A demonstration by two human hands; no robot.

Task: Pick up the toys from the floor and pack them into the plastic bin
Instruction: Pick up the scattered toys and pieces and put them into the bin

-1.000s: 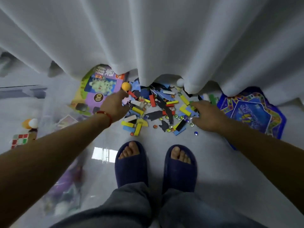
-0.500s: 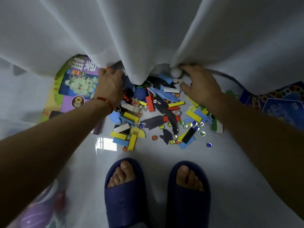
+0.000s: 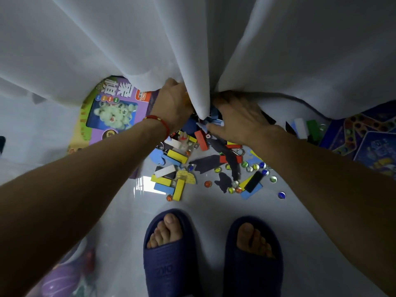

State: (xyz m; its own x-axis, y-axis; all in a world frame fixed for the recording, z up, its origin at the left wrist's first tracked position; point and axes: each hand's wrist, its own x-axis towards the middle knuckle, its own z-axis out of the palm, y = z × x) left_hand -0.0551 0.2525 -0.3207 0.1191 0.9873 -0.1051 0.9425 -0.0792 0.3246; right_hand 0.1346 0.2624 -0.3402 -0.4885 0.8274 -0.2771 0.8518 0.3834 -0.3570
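A pile of toys (image 3: 182, 155) lies on the white floor at the curtain's hem: yellow, blue, red, white and black blocks, dark foam shapes and glass marbles (image 3: 249, 168). My left hand (image 3: 172, 106), with a red wrist string, reaches into the pile's far left; the curtain hides its fingers. My right hand (image 3: 237, 118) lies flat over the pile's far right, fingers spread, fingertips at the hem. The clear plastic bin (image 3: 85, 251) shows at the lower left with a purple ball (image 3: 61, 282) inside.
A white curtain (image 3: 192, 50) hangs over the back of the pile. A purple game box (image 3: 111, 112) lies to the left, a blue game board (image 3: 364, 144) to the right. My feet in blue slippers (image 3: 171, 254) stand just before the toys.
Both hands have moved forward to the curtain's hem at the back of the pile. The view has dropped closer to the floor. The white ball by the right hand is now hidden.
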